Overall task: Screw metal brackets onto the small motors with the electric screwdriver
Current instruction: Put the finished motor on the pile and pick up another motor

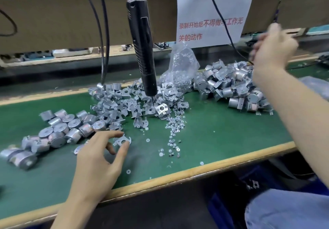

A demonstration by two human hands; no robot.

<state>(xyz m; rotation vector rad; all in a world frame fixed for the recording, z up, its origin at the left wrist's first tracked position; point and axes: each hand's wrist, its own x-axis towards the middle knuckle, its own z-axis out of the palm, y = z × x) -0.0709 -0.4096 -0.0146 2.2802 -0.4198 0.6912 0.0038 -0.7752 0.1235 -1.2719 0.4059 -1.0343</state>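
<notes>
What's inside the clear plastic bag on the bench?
The clear bag holds small shiny metal pieces, likely screws, heaped in its lower half. Its base is hidden behind the bracket pile.

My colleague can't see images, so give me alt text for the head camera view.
The left hand pinches a bracket on the mat beside motors. The right hand, blurred, is raised right of the hanging screwdriver, whose tip is over a bracket pile; screws lie scattered.
</notes>
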